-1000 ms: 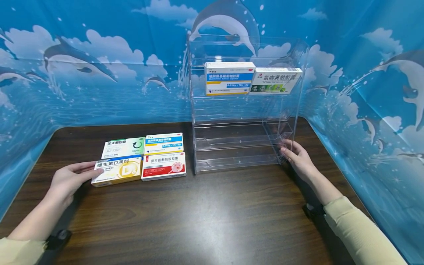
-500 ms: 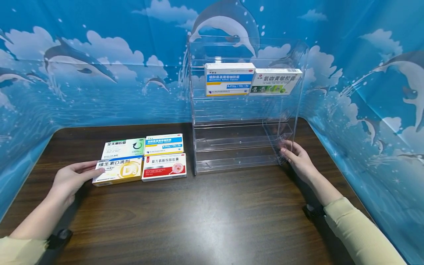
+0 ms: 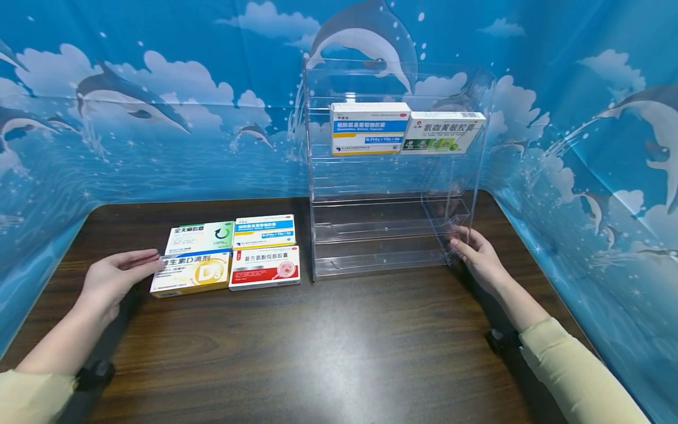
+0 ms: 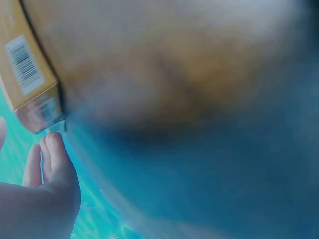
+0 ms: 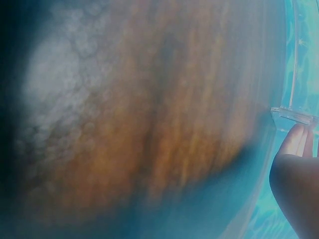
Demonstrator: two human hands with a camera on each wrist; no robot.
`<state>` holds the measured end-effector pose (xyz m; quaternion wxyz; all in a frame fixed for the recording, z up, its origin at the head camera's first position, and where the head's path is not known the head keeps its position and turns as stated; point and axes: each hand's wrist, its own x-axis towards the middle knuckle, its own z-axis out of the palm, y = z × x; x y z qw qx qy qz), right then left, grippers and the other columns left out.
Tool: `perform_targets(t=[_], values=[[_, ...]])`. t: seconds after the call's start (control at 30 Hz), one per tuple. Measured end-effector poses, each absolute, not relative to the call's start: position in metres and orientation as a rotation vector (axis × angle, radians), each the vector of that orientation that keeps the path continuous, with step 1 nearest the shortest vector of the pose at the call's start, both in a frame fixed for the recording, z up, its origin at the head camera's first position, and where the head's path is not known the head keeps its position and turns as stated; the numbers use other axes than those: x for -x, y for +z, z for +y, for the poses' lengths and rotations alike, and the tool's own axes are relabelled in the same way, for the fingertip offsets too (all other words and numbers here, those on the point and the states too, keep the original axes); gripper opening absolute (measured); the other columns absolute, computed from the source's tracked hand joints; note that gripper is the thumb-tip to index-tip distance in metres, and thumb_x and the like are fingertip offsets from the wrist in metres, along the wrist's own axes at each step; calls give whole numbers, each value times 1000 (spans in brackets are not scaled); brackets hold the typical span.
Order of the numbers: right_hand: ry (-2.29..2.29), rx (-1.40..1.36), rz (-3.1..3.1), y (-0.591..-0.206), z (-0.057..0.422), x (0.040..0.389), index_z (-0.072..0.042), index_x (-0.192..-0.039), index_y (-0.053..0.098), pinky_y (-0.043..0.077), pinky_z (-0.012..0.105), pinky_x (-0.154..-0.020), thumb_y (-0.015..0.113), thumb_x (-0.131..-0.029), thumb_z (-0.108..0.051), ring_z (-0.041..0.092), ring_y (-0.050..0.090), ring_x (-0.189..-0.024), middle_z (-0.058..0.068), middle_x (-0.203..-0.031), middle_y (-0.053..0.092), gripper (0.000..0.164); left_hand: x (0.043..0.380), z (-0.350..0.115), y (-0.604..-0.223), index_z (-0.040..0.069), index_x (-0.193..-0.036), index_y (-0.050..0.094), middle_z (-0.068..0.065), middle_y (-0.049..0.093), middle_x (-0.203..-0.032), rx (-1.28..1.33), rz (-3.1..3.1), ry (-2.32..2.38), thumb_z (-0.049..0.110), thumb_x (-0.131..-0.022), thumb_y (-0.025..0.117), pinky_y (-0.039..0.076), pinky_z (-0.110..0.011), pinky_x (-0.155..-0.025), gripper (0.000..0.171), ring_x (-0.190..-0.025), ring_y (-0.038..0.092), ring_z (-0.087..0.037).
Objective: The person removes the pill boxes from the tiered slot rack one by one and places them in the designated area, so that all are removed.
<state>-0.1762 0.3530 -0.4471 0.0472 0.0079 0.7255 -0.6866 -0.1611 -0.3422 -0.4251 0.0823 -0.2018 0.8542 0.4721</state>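
Note:
My left hand [image 3: 118,275] lies beside the yellow-and-white vitamin D medicine box [image 3: 190,274], its fingers extended near the box's left end. In the left wrist view, the fingers [image 4: 57,154] stand close to the box's barcoded end [image 4: 25,64]. My right hand [image 3: 479,258] holds the lower right side of the clear acrylic display rack [image 3: 381,260], thumb and fingers at its edge. The right wrist view shows fingertips [image 5: 297,137] against the clear plastic [image 5: 294,116]; the thumb is out of that view.
A green-and-white box [image 3: 198,237], a blue-striped box [image 3: 265,231] and a red-and-white box [image 3: 265,268] lie against the vitamin D box. High on the rack stand another blue-striped box [image 3: 368,129] and a green-and-grey box [image 3: 442,134]. A dolphin-print curtain [image 3: 159,147] surrounds the dark wooden table [image 3: 328,353].
My left thumb has drawn back from the top of the vitamin D box, and the fingers have straightened. The right hand stays at the rack. The head view shifts slightly.

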Motion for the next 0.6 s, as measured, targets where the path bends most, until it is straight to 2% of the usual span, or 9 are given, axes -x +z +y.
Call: perform_targets(t=[0.07,0.1,0.17,0.33,0.5,0.6], values=[[-2089,-27,2215,-447,353,176,-12,-141,49,52,10,-98,55,-111,-14,-1,63,-117,-14,-122,62,31,165,-340,-421,-2,-159,43,46,51,-76,583,2557,1424,46,-101,71,29,-67,-126,81,-141,58,-24],[-2083,-27,2218,-447,353,176,-11,-143,49,52,9,-99,55,-111,-14,-1,63,-117,-14,-122,62,32,166,-339,-418,-2,-160,43,45,51,-75,572,2556,1434,45,-102,70,28,-68,-126,80,-149,51,-35],[-2076,-29,2221,-447,353,175,-9,-144,48,51,9,-99,55,-111,-15,-1,63,-117,-14,-123,62,34,170,-335,-411,-2,-160,43,45,50,-75,548,2572,1435,43,-103,68,25,-70,-126,77,-155,35,-50],[-2080,-23,2215,-446,353,175,-9,-145,48,51,9,-99,55,-112,-15,-1,63,-117,-14,-123,63,34,182,-318,-390,0,-159,45,45,50,-76,478,2614,1437,43,-104,68,24,-69,-127,74,-154,35,-50],[-2070,-35,2222,-446,353,175,-10,-145,47,51,9,-99,55,-112,-15,-2,63,-117,-15,-123,63,35,194,-293,-362,7,-160,46,43,55,-87,380,2605,1483,48,-102,69,28,-61,-130,75,-155,41,-41],[-2051,-38,2233,-445,353,176,-11,-146,47,51,9,-99,56,-112,-17,-2,62,-117,-15,-123,61,36,200,-276,-344,11,-160,47,37,58,-98,331,2598,1518,50,-100,71,30,-58,-130,76,-153,45,-33]])
